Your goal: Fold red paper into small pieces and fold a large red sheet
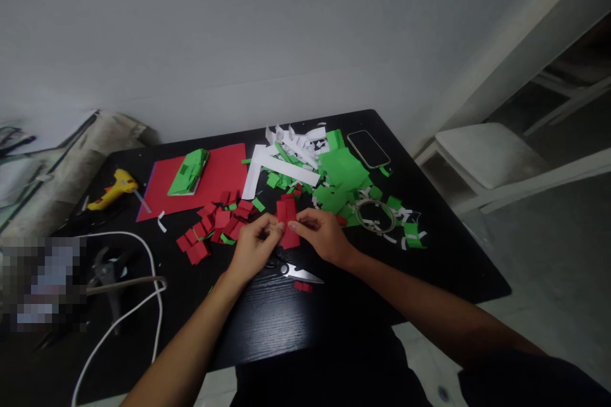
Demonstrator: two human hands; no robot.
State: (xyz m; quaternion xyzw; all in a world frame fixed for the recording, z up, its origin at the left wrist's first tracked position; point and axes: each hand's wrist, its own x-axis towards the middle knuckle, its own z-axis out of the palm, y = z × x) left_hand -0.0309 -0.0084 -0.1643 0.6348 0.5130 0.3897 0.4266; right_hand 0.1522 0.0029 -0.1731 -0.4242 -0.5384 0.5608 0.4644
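Between my two hands is a red paper strip (288, 232) with a crease showing down its length. My left hand (258, 243) pinches its left edge between thumb and fingers. On the opposite edge, my right hand (322, 233) grips the same strip, thumb on top. Scissors (300, 273) lie just below the strip, their handles partly hidden by my left hand. A small red paper piece (303, 287) rests under the blade. Left of my left hand spreads a pile of small folded red paper pieces (222, 221), with bits of green among them.
A yellow glue gun (114, 191) lies at the left, near a white cable (155, 267). Behind are a red sheet (224, 168) with a green paper stack (188, 172), white paper strips (286, 168), green paper (344, 168), a phone (368, 149) and a ring (376, 229).
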